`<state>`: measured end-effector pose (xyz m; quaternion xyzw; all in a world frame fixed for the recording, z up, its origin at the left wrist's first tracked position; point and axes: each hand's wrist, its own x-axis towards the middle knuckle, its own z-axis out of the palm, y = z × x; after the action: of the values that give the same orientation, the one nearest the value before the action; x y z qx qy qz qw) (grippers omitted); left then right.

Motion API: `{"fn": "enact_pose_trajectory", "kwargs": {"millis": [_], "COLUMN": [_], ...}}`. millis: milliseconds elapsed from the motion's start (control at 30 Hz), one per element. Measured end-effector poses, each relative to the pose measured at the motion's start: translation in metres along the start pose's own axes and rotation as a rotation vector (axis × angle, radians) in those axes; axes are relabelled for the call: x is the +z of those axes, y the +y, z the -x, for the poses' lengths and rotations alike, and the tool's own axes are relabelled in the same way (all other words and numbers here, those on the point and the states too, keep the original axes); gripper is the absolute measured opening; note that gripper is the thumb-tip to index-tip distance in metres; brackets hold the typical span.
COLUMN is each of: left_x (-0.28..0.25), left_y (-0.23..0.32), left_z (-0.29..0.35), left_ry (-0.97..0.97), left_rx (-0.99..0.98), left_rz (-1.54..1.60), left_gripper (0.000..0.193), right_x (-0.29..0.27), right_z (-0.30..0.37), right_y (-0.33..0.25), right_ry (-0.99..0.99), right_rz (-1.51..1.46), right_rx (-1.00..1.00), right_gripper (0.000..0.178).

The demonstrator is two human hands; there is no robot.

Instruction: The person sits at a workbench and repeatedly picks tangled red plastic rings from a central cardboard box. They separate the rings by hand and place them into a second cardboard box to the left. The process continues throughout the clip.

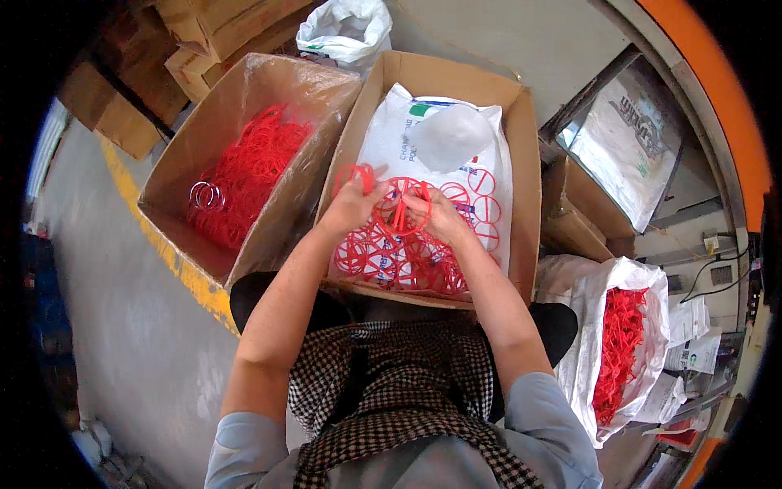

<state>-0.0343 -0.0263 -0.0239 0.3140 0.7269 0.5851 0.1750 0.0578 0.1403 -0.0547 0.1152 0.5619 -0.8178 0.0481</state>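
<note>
Both my hands are raised over a shallow cardboard box (523, 196) in front of my lap. My left hand (352, 208) is closed round a small bundle of red plastic rings (345, 173). With its fingers pinched, my right hand (441, 218) grips a red plastic ring with crossbars (391, 231); whether several are stacked there I cannot tell. The two hands are close together, and the left fingertips reach that ring's edge. Beneath them, many loose red rings (383, 265) lie on a white printed sack (380, 134) lining the box.
To the left stands a deeper cardboard box (187, 155) heaped with thin red plastic pieces (252, 175) and a few silvery rings (207, 195). A white sack (570, 342) of red pieces stands at right. Another white bag (346, 37) and stacked cartons (224, 24) are behind.
</note>
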Motion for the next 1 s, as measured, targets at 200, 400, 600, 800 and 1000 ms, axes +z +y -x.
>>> {"fn": "enact_pose_trajectory", "kwargs": {"millis": [200,400,600,800,1000], "left_x": [0.0,-0.004,-0.015,-0.012,0.002], "left_y": [0.016,0.027,0.016,0.028,0.037], "left_z": [0.003,0.006,0.005,0.007,0.012], "left_ry": [-0.033,0.04,0.035,0.166,0.239], "left_rx": [-0.213,-0.18,-0.006,-0.025,0.177], "left_rz": [0.032,-0.139,-0.398,-0.588,-0.492], "left_gripper": [0.029,0.035,0.039,0.035,0.028], "right_x": [0.009,0.019,0.014,-0.033,0.051], "right_z": [0.009,0.021,0.037,0.022,0.038], "right_y": [-0.012,-0.03,-0.046,-0.033,-0.045], "right_ry": [0.031,0.153,0.137,0.336,0.458], "right_rz": [0.17,0.808,1.436,1.62,0.99], "right_rx": [-0.19,-0.439,-0.608,-0.396,-0.402], "right_gripper": [0.019,0.019,0.02,0.018,0.035]}}
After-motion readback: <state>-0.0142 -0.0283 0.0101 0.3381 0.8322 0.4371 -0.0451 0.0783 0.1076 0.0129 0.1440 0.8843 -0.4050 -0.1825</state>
